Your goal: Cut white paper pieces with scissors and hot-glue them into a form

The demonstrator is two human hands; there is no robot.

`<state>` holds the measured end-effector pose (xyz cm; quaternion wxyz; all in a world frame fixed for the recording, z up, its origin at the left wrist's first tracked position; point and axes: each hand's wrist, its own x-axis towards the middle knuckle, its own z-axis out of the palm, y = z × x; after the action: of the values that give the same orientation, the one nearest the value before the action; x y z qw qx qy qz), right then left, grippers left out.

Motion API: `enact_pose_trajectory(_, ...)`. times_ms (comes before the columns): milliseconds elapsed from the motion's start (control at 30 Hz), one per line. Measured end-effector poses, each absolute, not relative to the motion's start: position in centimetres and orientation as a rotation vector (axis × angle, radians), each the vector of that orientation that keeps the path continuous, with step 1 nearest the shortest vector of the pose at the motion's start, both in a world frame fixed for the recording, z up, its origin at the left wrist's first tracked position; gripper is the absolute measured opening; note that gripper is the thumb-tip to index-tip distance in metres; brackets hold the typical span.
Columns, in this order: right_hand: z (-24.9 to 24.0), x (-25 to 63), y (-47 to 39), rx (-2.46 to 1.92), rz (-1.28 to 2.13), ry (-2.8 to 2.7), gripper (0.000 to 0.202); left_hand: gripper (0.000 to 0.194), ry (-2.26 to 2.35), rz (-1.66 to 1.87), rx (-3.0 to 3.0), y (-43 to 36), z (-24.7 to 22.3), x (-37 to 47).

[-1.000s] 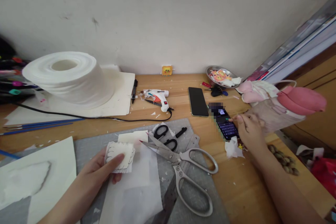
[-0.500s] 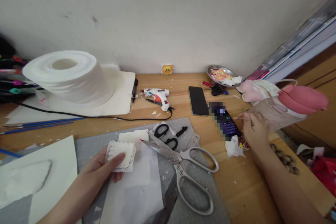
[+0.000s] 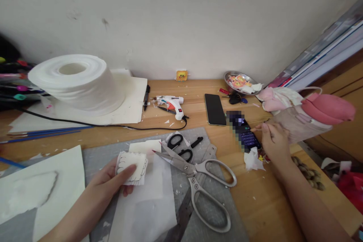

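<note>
Your left hand (image 3: 112,182) is pinching the white square (image 3: 138,162); your right hand (image 3: 273,143) — the nearer — is pointing a finger at the lit phone (image 3: 249,140), lying just leftward, long axis slanting away left. Whether that hand is gripping anything, I cannot tell.

Scissors (image 3: 193,183) on mat (image 3: 96,155), right of held paper (image 3: 138,164); glue gun (image 3: 178,111) behind, roll (image 3: 82,92) left, bottle (image 3: 314,117) right
</note>
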<state>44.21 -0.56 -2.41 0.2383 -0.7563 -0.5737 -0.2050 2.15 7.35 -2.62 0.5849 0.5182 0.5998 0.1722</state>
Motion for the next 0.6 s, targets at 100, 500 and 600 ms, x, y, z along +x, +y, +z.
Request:
enact_pose_trajectory(100, -2.32, 44.16, -0.53, -2.065, -0.574, -1.574, 0.035, 0.034, 1.295, 0.450, 1.160, 7.38, -2.77, 2.04)
enact_pose_trajectory(500, -2.05, 44.03, -0.44, -2.043, -0.569, -1.530, 0.035, 0.031, 1.248, 0.492, 1.129, 7.37, -3.35, 1.77)
enact_pose_trajectory(600, -1.88, 44.04, -0.55, -2.044, -0.567, -1.529, 0.036, 0.033, 1.262, 0.470, 1.137, 7.39, -3.23, 1.93)
